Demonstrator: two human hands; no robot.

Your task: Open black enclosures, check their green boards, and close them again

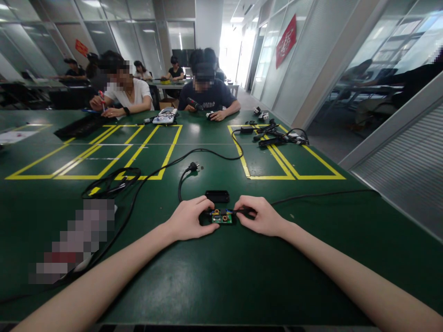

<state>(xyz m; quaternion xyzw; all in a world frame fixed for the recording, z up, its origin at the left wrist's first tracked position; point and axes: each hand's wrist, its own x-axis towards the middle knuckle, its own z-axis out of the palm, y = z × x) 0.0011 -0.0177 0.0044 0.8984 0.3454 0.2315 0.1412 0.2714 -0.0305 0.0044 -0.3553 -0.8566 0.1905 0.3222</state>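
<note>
A small green circuit board (222, 218) with copper-wound coils lies between my hands, apparently in a black shell. My left hand (187, 219) is closed on its left side, thumb at the near edge and fingers bent by the far corner. From the right, my right hand (263, 216) pinches a black cable (245, 210) close to where it meets the board. Just beyond the board rests an empty black plastic case half (217, 196). A cable with a black mains plug (194, 167) emerges behind my left hand. The fingertips' exact contact is partly hidden.
A long black cord (173, 162) crosses the green table (180, 286). At left are a coiled cable (114, 182) and a blurred-out strip (78, 240). Black adapters and cables (273, 136) lie at the far right. Two co-workers (207, 94) sit opposite, hands on objects.
</note>
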